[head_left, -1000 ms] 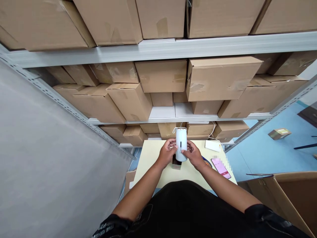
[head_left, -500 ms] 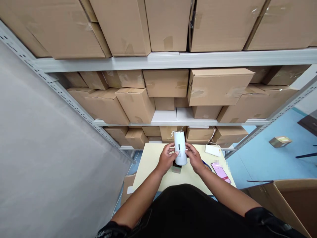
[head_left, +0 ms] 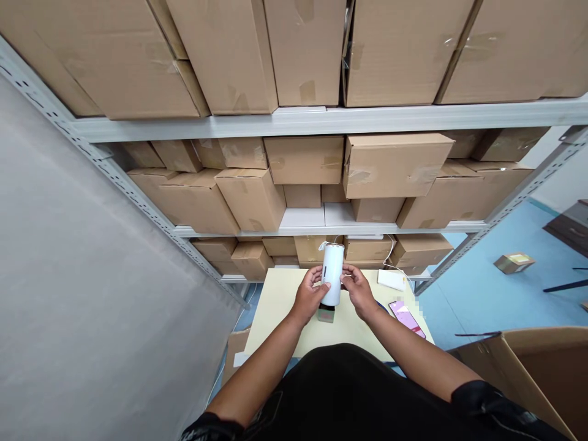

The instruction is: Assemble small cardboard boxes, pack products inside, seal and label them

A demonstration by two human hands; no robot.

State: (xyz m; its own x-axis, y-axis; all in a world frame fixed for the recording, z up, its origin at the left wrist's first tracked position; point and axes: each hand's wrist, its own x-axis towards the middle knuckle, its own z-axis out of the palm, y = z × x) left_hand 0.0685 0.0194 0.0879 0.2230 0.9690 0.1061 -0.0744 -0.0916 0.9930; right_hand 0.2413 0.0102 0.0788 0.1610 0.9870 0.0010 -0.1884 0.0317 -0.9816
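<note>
— How was it held?

— Both hands were closed on one white cylinder. The left hand wrapped its lower left side, thumb on the front; the right hand pinched its right side with the fingertips. It stood nearly upright, tilted a little, lifted above the pale yellow table, roughly over the table's middle.

— Anything under it?

— One small box sat on the table right below the cylinder, just in front of the left hand. I couldn't tell whether the cylinder's base touched it.

— Count the rest for me.

— From the head camera: one phone with a pink screen near the table's right edge, one white flat device at the far right corner with a white cable running up toward the shelves, and one open cardboard carton at the lower right, off the table. One small parcel lay alone on the blue floor. The metal rack showed three levels packed with brown boxes, too many to count with certainty.

— Room to move?

— The table's near left part was bare, and so was the strip in front of the hands. The rack stood right behind the far edge. A grey wall closed off the left; the right opened onto floor.

— Any writing?

— A dark mark ran down the cylinder's front, too small to read. The boxes showed only tape.
</note>
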